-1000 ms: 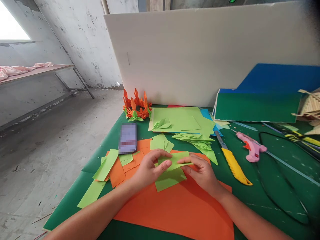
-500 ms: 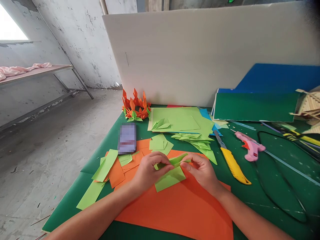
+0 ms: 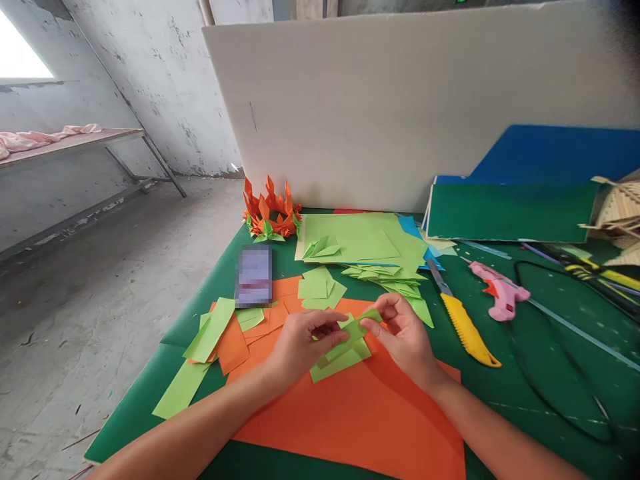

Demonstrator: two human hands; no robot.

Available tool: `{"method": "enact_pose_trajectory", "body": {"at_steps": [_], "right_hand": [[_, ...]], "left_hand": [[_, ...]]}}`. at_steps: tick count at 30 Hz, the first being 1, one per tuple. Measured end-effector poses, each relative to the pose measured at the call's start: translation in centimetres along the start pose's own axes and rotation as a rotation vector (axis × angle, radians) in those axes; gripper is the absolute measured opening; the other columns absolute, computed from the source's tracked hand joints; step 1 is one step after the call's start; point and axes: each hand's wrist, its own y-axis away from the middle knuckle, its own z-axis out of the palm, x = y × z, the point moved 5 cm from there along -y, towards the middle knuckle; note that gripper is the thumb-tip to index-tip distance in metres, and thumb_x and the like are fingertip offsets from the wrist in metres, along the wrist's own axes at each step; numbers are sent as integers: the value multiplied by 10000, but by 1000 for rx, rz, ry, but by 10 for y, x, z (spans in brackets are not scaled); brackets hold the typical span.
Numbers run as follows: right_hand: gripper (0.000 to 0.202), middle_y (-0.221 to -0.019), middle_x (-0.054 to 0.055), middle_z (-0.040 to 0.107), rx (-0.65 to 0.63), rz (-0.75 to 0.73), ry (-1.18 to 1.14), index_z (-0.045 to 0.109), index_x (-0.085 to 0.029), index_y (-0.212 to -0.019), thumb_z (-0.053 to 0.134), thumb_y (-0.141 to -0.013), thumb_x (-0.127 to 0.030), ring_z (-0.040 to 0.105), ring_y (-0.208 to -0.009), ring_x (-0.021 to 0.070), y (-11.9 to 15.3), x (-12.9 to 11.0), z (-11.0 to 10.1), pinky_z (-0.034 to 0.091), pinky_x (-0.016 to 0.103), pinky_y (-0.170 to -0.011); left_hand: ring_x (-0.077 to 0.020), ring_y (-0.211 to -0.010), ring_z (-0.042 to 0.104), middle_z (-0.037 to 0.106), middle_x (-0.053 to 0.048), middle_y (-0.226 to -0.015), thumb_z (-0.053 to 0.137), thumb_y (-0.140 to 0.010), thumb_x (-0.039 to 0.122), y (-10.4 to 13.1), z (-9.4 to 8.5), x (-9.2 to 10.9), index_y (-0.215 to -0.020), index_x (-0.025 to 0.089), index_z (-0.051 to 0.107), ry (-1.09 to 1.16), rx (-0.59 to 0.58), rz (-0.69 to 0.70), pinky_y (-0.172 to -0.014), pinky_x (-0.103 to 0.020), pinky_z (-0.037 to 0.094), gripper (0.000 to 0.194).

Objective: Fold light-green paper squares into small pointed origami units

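Between my two hands is a small strip of green paper [image 3: 356, 331], creased along its length and tilted. My right hand [image 3: 407, 337] pinches its right end between thumb and fingers. My left hand [image 3: 303, 341] is closed about its left end, thumb under the bent fingers, which partly hide the paper. Just below the strip, a flat piece of green paper [image 3: 345, 365] lies on a large orange sheet [image 3: 360, 420]. Behind my hands are loose green paper squares [image 3: 320, 287].
An orange paper crown-like ring [image 3: 270, 210] stands at the back left, with a phone [image 3: 254, 277] before it. Green sheets [image 3: 360, 233] are stacked behind. To the right lie a yellow-handled knife [image 3: 467, 330] and a pink glue gun [image 3: 500, 290] with its looping cord.
The green strip has turned in my hands and shows more of its flat face. My right hand has lifted slightly and its fingers have shifted at the strip's end.
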Motion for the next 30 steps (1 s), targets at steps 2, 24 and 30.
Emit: {"method": "enact_pose_trajectory", "body": {"at_steps": [2, 24, 30], "right_hand": [[318, -816, 1, 582, -17, 31, 5, 533, -247, -1035, 700, -818, -409, 574, -760, 154, 0, 1, 1, 511, 272, -715], [147, -955, 41, 657, -67, -91, 387, 605, -241, -1006, 577, -910, -349, 598, -850, 195, -4, -6, 3, 517, 315, -767], [126, -1031, 65, 656, -109, -455, 600, 672, -252, -972, 551, -940, -256, 591, -995, 234, -1, -23, 6, 500, 395, -860]], "left_hand": [[-125, -594, 612, 711, -35, -728, 697, -804, 431, 0, 0, -2, -889, 183, 743, -16, -1, -24, -569, -226, 527, 267], [-119, -619, 574, 669, -8, -743, 680, -801, 281, 0, 4, -18, -936, 192, 724, -31, -125, -147, -566, -218, 488, 167], [-121, -662, 583, 699, -11, -800, 641, -825, 178, -2, 2, -12, -864, 200, 741, -202, -145, -73, -601, -206, 462, 110]]}}
